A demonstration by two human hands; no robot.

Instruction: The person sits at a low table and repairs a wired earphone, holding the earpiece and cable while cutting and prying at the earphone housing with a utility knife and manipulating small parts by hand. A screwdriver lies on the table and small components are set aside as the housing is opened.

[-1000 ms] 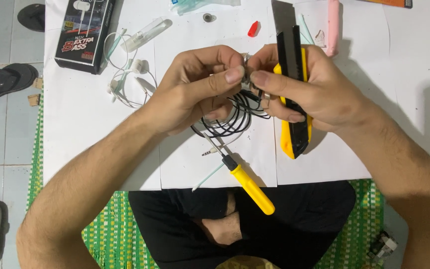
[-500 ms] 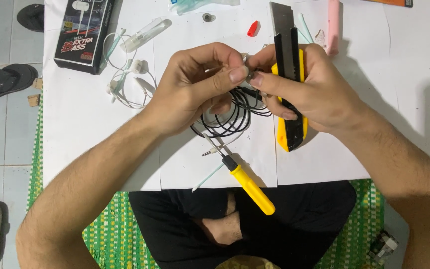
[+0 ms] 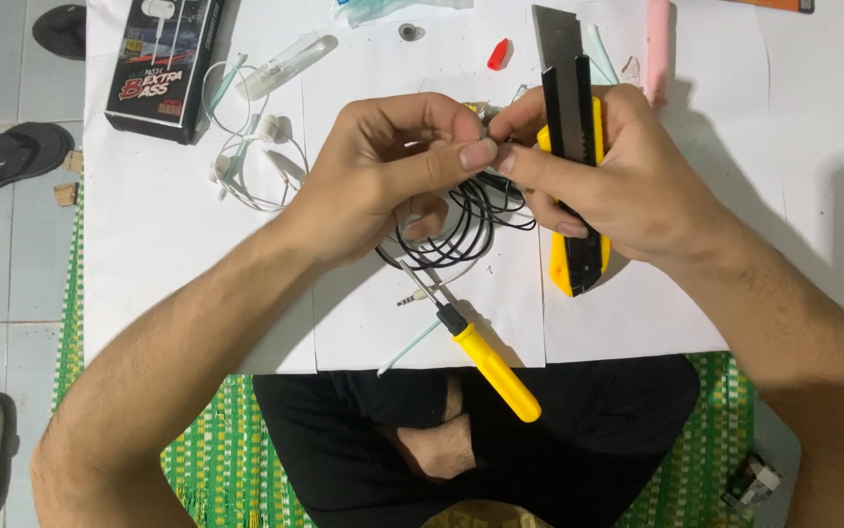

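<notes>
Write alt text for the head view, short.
Two bare hands meet over white paper sheets: the left hand pinches a coiled black cable, the right hand grips a yellow utility knife with its blade out. A yellow-handled screwdriver lies below, white earphones to the left.

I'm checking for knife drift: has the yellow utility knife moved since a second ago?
Yes. The yellow utility knife in the right hand has slid up the table, away from the yellow-handled screwdriver lying there.

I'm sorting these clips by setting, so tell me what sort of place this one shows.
Probably a home floor used as a makeshift repair spot. White paper sheets cover a green woven mat on floor tiles, sandals lie beside them, and the person sits cross-legged, the right hand holding a yellow utility knife near a yellow-handled screwdriver.
</notes>
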